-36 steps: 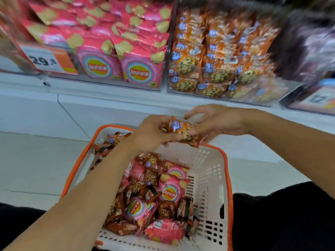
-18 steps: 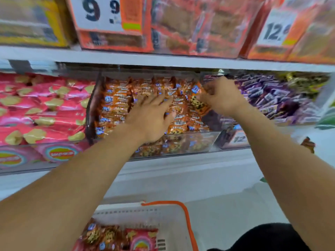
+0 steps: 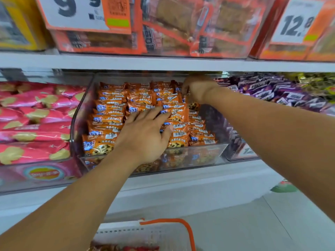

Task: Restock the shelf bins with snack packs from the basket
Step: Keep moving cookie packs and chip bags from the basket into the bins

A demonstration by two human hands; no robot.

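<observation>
Your left hand [image 3: 145,136] lay flat, fingers spread, on the orange cookie packs [image 3: 110,120] filling the clear shelf bin [image 3: 208,153]. Your right hand [image 3: 197,89] was curled at the bin's back right corner; whether it held a pack, cannot tell. Pink chip bags [image 3: 36,113] sat left, purple packs [image 3: 272,91] right. The basket [image 3: 188,230] stood below, near the shelf.

A shop: price tags [image 3: 293,20] above shelf bins [image 3: 148,160] of snacks.
</observation>
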